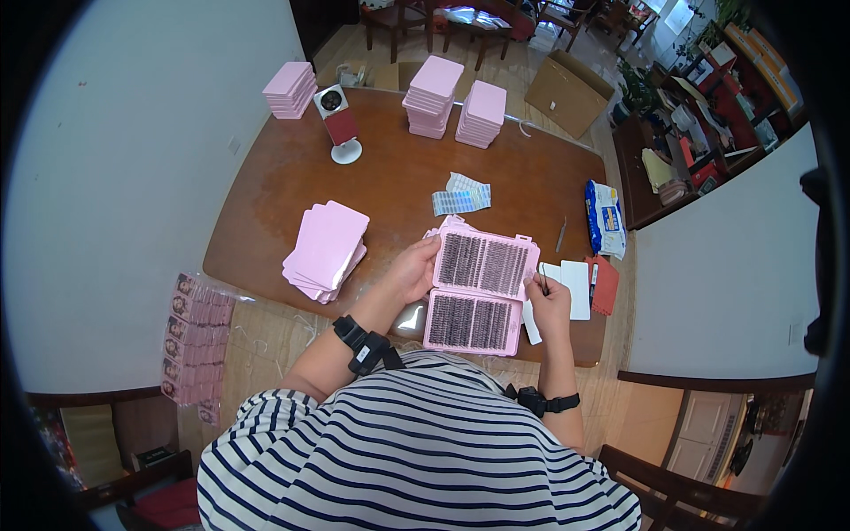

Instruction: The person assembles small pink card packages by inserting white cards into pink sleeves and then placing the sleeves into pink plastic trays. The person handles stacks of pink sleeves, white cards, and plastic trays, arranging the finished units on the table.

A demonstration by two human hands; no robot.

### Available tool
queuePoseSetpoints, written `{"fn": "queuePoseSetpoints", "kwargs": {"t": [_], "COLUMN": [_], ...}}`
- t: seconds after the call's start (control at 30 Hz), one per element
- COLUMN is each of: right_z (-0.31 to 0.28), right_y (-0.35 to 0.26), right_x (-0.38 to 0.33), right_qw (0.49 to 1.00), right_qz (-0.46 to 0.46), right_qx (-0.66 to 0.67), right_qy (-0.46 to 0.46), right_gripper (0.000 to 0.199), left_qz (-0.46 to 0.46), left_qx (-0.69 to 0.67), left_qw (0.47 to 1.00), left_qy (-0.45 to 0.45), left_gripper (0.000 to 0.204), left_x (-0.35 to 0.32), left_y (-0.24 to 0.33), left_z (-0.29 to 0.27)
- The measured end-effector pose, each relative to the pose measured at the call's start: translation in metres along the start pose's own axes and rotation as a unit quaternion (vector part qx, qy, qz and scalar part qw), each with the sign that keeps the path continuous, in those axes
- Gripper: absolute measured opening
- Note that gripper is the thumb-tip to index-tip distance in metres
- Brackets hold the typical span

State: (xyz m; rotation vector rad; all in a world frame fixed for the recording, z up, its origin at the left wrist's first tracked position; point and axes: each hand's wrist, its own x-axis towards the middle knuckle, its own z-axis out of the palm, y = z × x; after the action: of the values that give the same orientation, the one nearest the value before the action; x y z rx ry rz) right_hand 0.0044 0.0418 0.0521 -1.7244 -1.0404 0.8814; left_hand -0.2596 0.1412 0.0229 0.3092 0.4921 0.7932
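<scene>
Hands [416, 271] at opposite edges of open pink case [475, 293]; dark tufts [453, 320] inside

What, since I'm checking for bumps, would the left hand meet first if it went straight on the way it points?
The open pink case, whose left edge the left hand holds. Beyond it, the blue sheet seems roughly in line, though depth is hard to judge here.

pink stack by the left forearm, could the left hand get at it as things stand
Probably yes, though not freely: the pink stack lies close beside the left hand and nothing stands between them. But that hand is holding the open pink case, so it would likely need to let go first.
</scene>
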Motion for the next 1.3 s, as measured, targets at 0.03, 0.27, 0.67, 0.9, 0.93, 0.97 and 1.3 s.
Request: {"fn": "queuePoseSetpoints", "kwargs": {"t": [0.03, 0.27, 0.67, 0.9, 0.93, 0.97, 1.3], "right_z": [0.000, -0.001, -0.001, -0.001, 0.000, 0.000, 0.001], "right_y": [0.000, -0.004, 0.001, 0.003, 0.004, 0.005, 0.006], "right_x": [0.000, -0.003, -0.005, -0.007, -0.008, -0.008, -0.012], "right_qw": [1.000, 1.000, 1.000, 1.000, 1.000, 1.000, 0.999], "right_qz": [0.014, 0.004, -0.004, -0.007, -0.008, -0.013, -0.014], "right_qx": [0.003, -0.002, -0.017, -0.019, -0.018, -0.018, -0.038], "right_qy": [0.001, -0.002, -0.006, -0.012, -0.011, -0.009, -0.007], "right_gripper": [0.020, 0.021, 0.022, 0.021, 0.020, 0.020, 0.020], "left_qz": [0.000, 0.001, 0.010, 0.029, 0.034, 0.031, 0.001], "left_qx": [-0.001, 0.012, 0.043, 0.036, 0.029, 0.039, 0.068], "left_qw": [1.000, 1.000, 0.999, 0.999, 0.999, 0.999, 0.998], "left_qy": [-0.005, 0.000, -0.018, -0.013, -0.022, -0.015, 0.009], "left_gripper": [0.037, 0.035, 0.035, 0.033, 0.032, 0.032, 0.032], "left_x": [0.000, 0.000, -0.004, -0.004, -0.003, -0.002, -0.010], "left_y": [0.000, -0.002, -0.005, -0.012, -0.014, -0.016, -0.020], "left_z": [0.000, 0.001, -0.001, -0.003, -0.004, -0.005, -0.004]}}
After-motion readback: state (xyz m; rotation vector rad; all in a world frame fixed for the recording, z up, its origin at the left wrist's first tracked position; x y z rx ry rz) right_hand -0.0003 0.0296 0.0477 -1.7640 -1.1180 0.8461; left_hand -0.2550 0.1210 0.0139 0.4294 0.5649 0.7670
